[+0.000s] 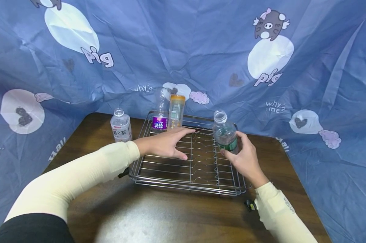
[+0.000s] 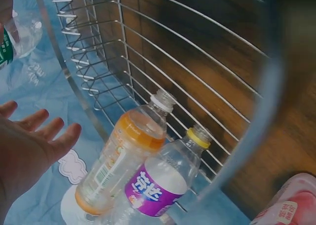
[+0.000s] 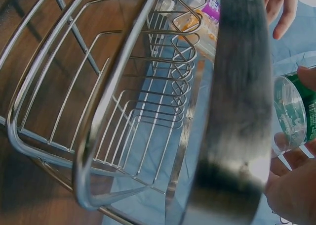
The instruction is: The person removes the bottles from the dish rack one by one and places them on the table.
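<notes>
My right hand grips a clear uncapped plastic bottle with a green label, fingers and thumb around its lower part. The bottle stands mouth up, slightly tilted, over the right side of the wire rack. My left hand hovers over the rack's left part, thumb spread from the fingers and nothing held. Behind it, two empty bottles are set neck down in the rack: a purple-labelled bottle and an orange-banded bottle. Their necks rest among the wires in the left wrist view.
An uncapped bottle with a white and pink label stands upright on the brown table, left of the rack. A blue printed cloth hangs behind and along the sides. The rack has a raised rim and a row of bent wire dividers.
</notes>
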Demonstrator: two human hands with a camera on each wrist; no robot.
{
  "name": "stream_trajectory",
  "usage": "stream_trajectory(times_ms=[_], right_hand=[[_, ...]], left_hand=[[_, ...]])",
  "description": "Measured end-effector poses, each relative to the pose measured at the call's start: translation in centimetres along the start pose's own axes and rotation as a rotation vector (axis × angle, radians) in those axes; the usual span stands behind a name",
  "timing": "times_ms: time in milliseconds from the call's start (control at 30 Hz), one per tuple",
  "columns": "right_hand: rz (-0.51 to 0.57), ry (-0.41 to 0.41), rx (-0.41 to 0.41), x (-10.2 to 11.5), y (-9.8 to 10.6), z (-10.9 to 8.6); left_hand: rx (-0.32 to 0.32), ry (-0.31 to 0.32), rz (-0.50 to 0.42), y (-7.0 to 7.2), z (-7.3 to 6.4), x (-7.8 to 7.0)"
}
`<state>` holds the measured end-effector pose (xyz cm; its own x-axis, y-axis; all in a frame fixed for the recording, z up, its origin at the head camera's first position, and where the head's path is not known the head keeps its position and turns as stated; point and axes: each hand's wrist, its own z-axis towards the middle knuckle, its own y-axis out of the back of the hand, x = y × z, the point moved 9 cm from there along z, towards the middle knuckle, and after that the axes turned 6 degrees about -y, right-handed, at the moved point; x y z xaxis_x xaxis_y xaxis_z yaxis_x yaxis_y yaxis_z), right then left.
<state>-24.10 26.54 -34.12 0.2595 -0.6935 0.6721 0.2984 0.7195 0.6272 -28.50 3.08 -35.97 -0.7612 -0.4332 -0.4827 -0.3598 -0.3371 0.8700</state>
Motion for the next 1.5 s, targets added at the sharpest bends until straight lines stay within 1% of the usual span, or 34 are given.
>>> stream_trajectory(times_ms=[300, 600, 833, 1133, 1267, 1500], right_hand=[[0.008, -0.015, -0.010, -0.1, 0.2, 0.0], [0.019, -0.046, -0.012, -0.6, 0.2, -0.1], [0.037, -0.054, -0.019, -0.8, 0.3, -0.1], [0.016, -0.060, -0.068, -0.7, 0.8, -0.2], [0.013, -0.069, -0.077, -0.9, 0.8, -0.2], [0.049, -0.079, -0.094, -1.1, 0.9, -0.1]], left_hand=[[0.012, 0.026, 0.007, -0.3, -0.5, 0.6], [-0.005, 0.015, 0.019, -0.3, -0.8, 1.0], [-0.018, 0.041, -0.006, -0.3, -1.3, 1.5], [-0.044, 0.053, -0.005, -0.4, -2.0, 2.1], [-0.047, 0.073, -0.008, -0.6, -2.4, 2.7], [-0.067, 0.097, 0.010, -0.6, -2.7, 3.2]])
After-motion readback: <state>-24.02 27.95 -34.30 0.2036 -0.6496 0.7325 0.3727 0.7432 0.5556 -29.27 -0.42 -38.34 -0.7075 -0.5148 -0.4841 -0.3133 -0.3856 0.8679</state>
